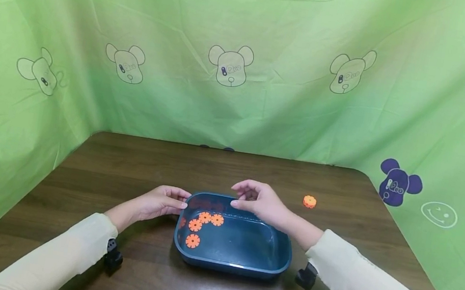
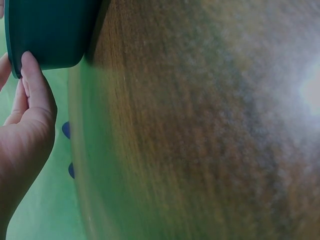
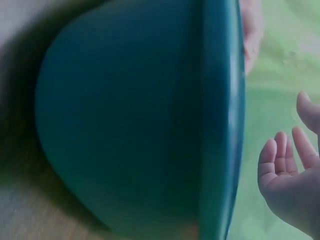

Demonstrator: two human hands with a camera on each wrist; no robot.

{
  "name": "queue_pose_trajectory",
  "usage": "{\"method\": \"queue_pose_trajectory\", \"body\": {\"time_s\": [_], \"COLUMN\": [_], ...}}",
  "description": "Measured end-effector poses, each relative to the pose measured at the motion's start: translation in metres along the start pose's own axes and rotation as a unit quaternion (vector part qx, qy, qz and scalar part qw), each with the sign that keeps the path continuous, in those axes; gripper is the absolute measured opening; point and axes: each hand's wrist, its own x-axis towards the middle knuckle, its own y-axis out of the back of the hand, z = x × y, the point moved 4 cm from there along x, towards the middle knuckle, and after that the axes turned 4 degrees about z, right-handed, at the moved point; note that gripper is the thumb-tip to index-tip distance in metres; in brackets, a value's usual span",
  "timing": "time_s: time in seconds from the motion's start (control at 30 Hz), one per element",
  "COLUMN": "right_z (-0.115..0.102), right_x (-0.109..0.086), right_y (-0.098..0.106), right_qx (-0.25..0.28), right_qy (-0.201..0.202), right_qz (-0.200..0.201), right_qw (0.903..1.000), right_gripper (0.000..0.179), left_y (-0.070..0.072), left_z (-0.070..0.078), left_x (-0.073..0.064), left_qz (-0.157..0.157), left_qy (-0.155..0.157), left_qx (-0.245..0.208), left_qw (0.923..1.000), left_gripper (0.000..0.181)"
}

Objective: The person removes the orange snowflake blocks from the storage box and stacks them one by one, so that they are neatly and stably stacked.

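Note:
A dark blue-green rectangular tub (image 1: 233,266) sits on the table in the head view. Inside, toward its left end, lie several orange flower-shaped notched discs (image 1: 192,241). My left hand (image 1: 164,202) grips the tub's rim at the far left corner; the left wrist view shows a fingertip (image 2: 31,62) against the outer wall. Over the tub's far side hovers my right hand (image 1: 262,202), thumb and fingers apart and loosely bent, with nothing between them. In the right wrist view this hand (image 3: 292,185) shows beyond the tub's rim.
More orange notched pieces (image 1: 309,202), apparently stacked, lie on the wooden table (image 1: 145,162) behind and right of the tub. A green cloth (image 1: 281,112) with bear-head drawings hangs around the table's back and sides. Small black devices (image 1: 113,257) are strapped at both wrists.

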Motion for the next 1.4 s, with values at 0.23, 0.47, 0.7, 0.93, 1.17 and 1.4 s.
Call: {"method": "queue_pose_trajectory", "body": {"time_s": [0.23,0.47,0.7,0.93,1.17,1.4], "right_z": [-0.003,0.0,0.008,0.015,0.025,0.025], "right_x": [0.003,0.005,0.001,0.003,0.006,0.007], "right_y": [-0.027,-0.056,-0.08,-0.09,-0.097,-0.104], "right_qx": [0.003,0.0,-0.009,0.017,0.005,-0.046], "right_qy": [0.002,-0.016,-0.035,-0.041,-0.025,0.016], "right_qz": [-0.041,-0.088,-0.148,-0.183,-0.21,-0.213], "right_qw": [0.9992,0.996,0.9884,0.9821,0.9773,0.9758], "right_gripper": [0.037,0.035,0.035,0.033,0.032,0.032], "left_y": [-0.001,-0.001,-0.002,-0.001,-0.002,-0.003], "left_z": [0.0,0.002,0.002,0.004,0.004,0.004], "left_x": [-0.001,-0.001,-0.001,-0.001,-0.002,-0.003], "left_qz": [0.001,0.002,-0.009,-0.017,-0.02,-0.017], "left_qy": [-0.001,-0.001,-0.007,-0.014,-0.014,-0.012], "left_qx": [0.001,-0.002,0.0,-0.007,-0.013,-0.014], "left_qw": [1.0,1.0,0.9999,0.9997,0.9996,0.9997], "left_gripper": [0.046,0.042,0.044,0.043,0.043,0.041]}}
